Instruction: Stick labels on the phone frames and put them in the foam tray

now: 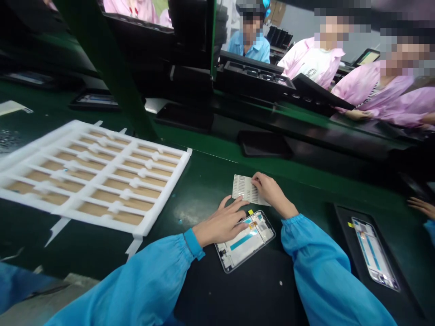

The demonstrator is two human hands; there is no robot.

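Observation:
A phone frame (pixel 243 244) with a white inner face, blue strips and a yellow tab lies tilted on a black mat in front of me. My left hand (pixel 224 224) rests over its upper left part, fingers spread, with fingertips reaching the near edge of a sticker sheet (pixel 242 188). This pale sheet, printed with rows of small dark strips, lies just beyond the phone frame. At the sheet's right side my right hand (pixel 270 192) is closed, thumb and forefinger pinched together on it. Whether a single sticker is between those fingertips is too small to tell.
A white foam divider tray (pixel 118 181) lies to the left. Another phone frame (pixel 375 253) sits in a black tray (pixel 343 222) at right, with another person's hand (pixel 423 207) beyond it. Black trays (pixel 263 144) line the raised green ledge. A green post (pixel 112 68) slants down at left. Several people sit opposite.

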